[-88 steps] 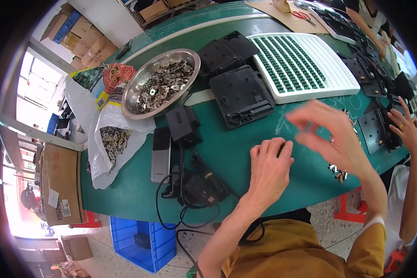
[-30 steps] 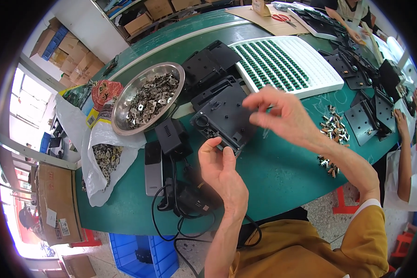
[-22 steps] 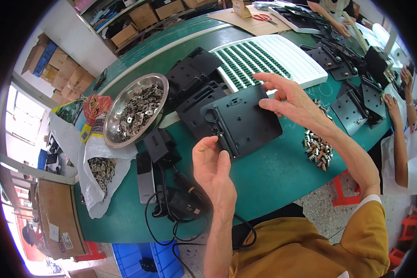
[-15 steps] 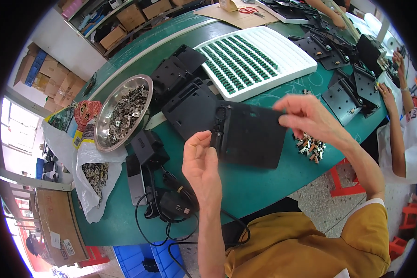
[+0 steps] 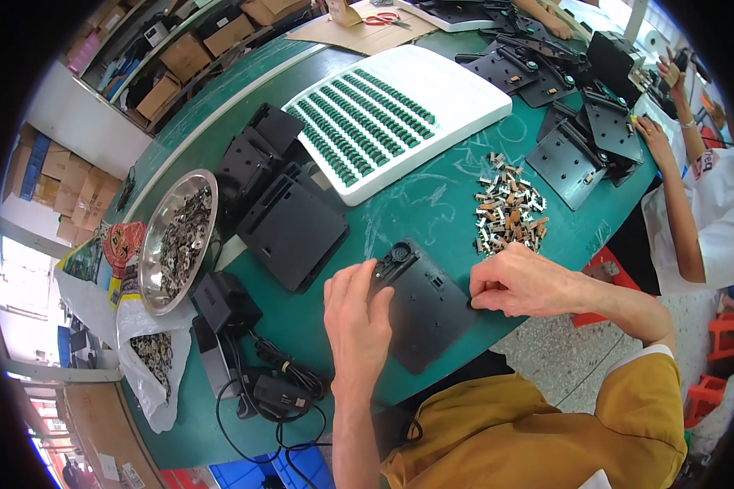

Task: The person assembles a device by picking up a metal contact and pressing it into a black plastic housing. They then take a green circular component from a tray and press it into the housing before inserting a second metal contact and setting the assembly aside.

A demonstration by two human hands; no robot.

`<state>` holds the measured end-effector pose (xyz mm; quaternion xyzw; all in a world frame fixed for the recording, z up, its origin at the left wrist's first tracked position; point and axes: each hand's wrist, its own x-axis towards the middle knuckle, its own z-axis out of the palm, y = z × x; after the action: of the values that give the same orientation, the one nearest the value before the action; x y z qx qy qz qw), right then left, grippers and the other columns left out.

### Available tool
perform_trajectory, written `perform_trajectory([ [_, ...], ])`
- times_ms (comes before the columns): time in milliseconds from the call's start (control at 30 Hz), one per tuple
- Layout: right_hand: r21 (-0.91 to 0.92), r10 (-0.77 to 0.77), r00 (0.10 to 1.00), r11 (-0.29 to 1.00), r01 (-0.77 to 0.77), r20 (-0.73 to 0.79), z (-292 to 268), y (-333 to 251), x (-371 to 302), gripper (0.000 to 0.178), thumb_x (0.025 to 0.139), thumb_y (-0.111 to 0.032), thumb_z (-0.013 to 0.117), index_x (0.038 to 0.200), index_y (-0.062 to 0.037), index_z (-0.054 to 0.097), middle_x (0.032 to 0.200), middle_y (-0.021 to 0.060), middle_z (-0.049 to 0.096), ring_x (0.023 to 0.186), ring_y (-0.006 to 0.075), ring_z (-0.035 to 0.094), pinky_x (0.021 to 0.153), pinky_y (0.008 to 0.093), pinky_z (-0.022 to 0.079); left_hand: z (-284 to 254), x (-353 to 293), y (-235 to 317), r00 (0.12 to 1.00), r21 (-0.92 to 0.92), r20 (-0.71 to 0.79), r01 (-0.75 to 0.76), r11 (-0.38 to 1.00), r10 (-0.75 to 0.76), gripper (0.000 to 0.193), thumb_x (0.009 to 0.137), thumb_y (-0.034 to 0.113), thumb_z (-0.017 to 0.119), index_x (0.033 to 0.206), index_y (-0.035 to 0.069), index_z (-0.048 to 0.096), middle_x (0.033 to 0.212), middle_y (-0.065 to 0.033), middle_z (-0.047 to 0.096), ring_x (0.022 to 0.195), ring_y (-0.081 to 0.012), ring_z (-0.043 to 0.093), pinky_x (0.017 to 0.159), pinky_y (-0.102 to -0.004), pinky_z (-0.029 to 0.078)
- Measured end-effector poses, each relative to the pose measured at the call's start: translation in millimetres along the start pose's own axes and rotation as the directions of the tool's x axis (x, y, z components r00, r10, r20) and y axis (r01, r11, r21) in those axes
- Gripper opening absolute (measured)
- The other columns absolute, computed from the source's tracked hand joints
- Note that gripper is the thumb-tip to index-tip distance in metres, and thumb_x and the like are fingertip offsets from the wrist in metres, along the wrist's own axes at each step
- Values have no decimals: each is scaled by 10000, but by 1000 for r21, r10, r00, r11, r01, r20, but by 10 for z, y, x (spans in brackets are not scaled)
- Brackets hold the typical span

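A flat black panel (image 5: 432, 318) lies at the table's near edge, with a round part and a small slotted cutout on its upper face. My left hand (image 5: 355, 326) is at its left edge, thumb and fingers on either side of the bar end there. The fingers of my right hand (image 5: 522, 284) are curled together at the panel's right edge; their tips are partly hidden. Just beyond that hand is a heap of small metal and brown switch-like parts (image 5: 510, 208). Stacked black panels (image 5: 289, 228) lie farther left.
A white foam tray (image 5: 457, 98) holds rows of green parts. At left are a steel bowl (image 5: 151, 281) of small metal pieces, a plastic bag (image 5: 175, 359), and a black adapter (image 5: 224, 301) with tangled cables. More black assemblies (image 5: 567, 159) lie at right, near a co-worker's hand (image 5: 652, 138).
The panel has come down from the air onto the table and now shows another face. My right hand has moved down and in to its right edge. The whole view has shifted.
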<state>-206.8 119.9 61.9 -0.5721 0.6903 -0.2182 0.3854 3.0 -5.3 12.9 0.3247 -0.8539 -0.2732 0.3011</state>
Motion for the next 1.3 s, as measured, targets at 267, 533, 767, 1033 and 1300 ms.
perform_trajectory([
  [267,-295,-427,774,901,318,-469,-707,88,1027,96,819,-97,652,851,-15,692,768,132,708,698,252,698,654,355,543,30,-60,-4,999,93,-33,-27,995,30,358,817,-2,727,1169,-12,659,1124,-139,649,1054,-321,585,897,-399,489],
  [533,-491,-314,803,871,31,-506,-1087,659,1736,92,767,-15,664,849,-32,700,805,100,699,751,239,679,695,353,521,64,-84,-4,999,111,9,-43,993,42,413,787,-16,740,1185,-15,631,1187,-131,592,1099,-331,547,928,-431,454],
  [767,-662,-511,684,748,55,-521,-1005,737,1829,77,724,-9,669,785,-44,638,790,96,651,737,283,647,665,416,495,55,-84,-33,998,153,29,-58,987,54,435,794,-3,737,1211,-6,612,1205,-124,577,1121,-318,539,917,-430,447],
  [1033,-193,-225,698,973,127,-680,-1118,552,1520,121,886,-110,669,934,0,656,840,49,693,769,104,645,691,270,512,87,-63,6,998,150,8,-70,986,70,413,796,-19,728,1196,-18,627,1180,-129,588,1095,-316,550,909,-415,464],
  [1300,646,-81,978,740,189,-193,-397,98,942,115,834,-111,737,881,-21,682,865,91,720,824,136,699,753,274,586,43,-111,-20,997,176,-27,-60,983,66,395,792,-32,723,1178,-23,642,1143,-128,602,1062,-320,561,905,-406,482],
])
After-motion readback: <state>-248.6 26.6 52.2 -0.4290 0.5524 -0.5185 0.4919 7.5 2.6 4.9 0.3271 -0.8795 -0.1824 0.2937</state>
